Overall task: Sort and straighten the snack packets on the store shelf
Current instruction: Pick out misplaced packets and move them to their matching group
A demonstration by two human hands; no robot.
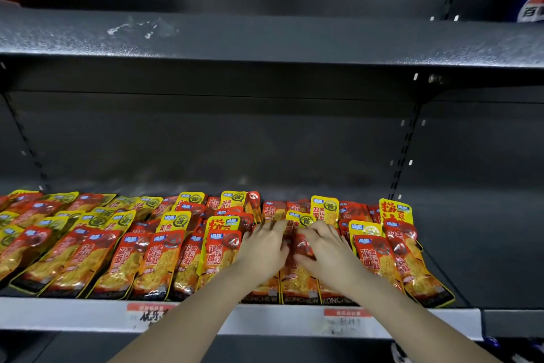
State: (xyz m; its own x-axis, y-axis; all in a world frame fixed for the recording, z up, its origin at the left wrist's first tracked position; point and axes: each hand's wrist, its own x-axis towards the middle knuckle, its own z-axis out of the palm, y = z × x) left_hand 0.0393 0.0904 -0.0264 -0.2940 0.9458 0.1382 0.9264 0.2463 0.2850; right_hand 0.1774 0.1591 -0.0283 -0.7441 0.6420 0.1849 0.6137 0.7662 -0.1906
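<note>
The dark metal shelf [88, 315] spanned the lower frame; red and yellow snack packets [159, 259] lay across it in overlapping rows; at lower centre, the left hand [263, 247] and right hand [326, 247] grasped one red packet [298, 277] by its sides.

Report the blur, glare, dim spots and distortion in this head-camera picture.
Head view: the wide-angle lens bows the upper shelf, which carries a pale sheen; the back panel is dim; left hand and right hand are soft with blur over the snack packets; one price label is smeared.
</note>
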